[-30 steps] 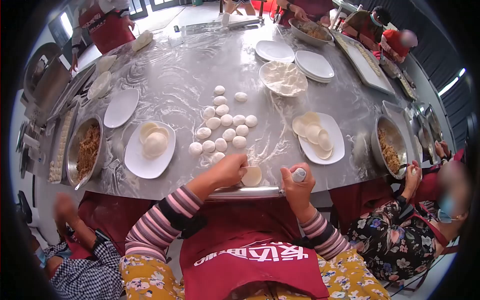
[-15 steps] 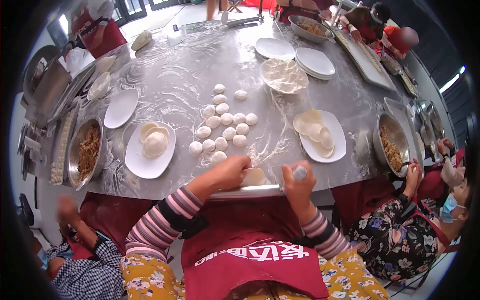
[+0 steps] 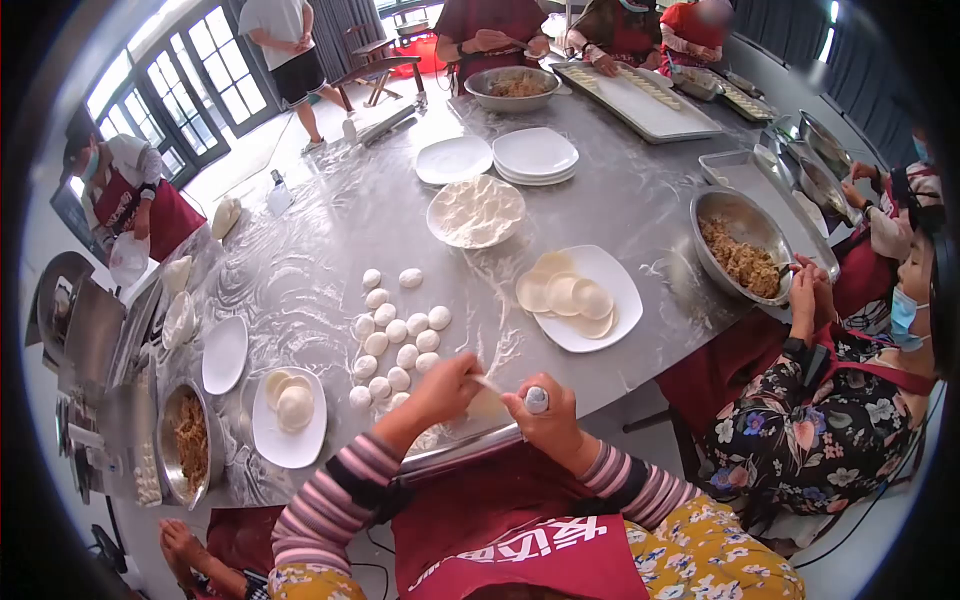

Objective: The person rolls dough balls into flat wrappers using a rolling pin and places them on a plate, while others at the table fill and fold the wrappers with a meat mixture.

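My left hand (image 3: 447,388) is closed on the edge of a thin dough wrapper (image 3: 488,383), which stretches from its fingertips toward my right hand. Fingers of my right hand (image 3: 548,415) wrap around a rolling pin (image 3: 536,400); only its pale rounded end shows clearly. Both hands are just above the table's near edge. Several floured dough balls (image 3: 407,356) lie left of and beyond my left hand. Beyond my right hand, rolled wrappers (image 3: 563,296) overlap on a white plate (image 3: 622,322).
A plate of dry flour (image 3: 476,212) and stacked white plates (image 3: 535,155) stand farther back. Left is another plate (image 3: 275,447) with wrappers. Bowls of filling stand left (image 3: 190,440) and right (image 3: 742,245). A co-worker (image 3: 830,430) sits close on my right; others surround the table.
The view has swung to the right and up. My left hand now lifts the wrapper, which lay on the table by the edge before. The rolling pin stays in my right hand.
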